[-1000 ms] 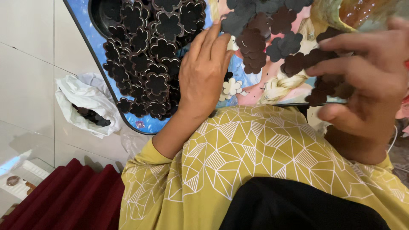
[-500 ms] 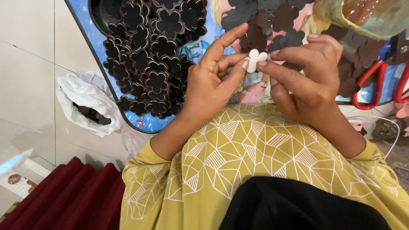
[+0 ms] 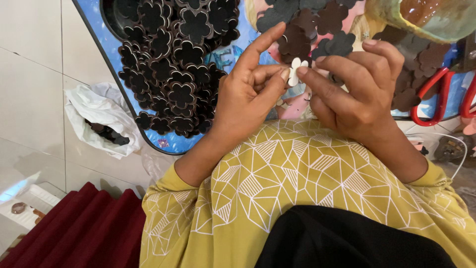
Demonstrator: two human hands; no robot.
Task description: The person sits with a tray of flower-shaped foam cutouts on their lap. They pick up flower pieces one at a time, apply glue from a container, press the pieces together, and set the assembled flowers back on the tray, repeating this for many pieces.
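My left hand and my right hand meet in front of me over a colourful tray. Between their fingertips they pinch a small white flower-shaped piece. The left index finger points up, away from the piece. To the left lies a heap of several dark brown flower-shaped pieces on the tray. More brown flower pieces lie scattered behind my hands.
A white plastic bag with dark scraps lies on the tiled floor at left. Red-handled scissors rest at right beside a thin white cable. A dark red cloth sits at the lower left. A greenish bowl is at top right.
My right hand came down from the tray's right side to meet the left. My left hand lifted off the pieces, and both now pinch the white flower piece.
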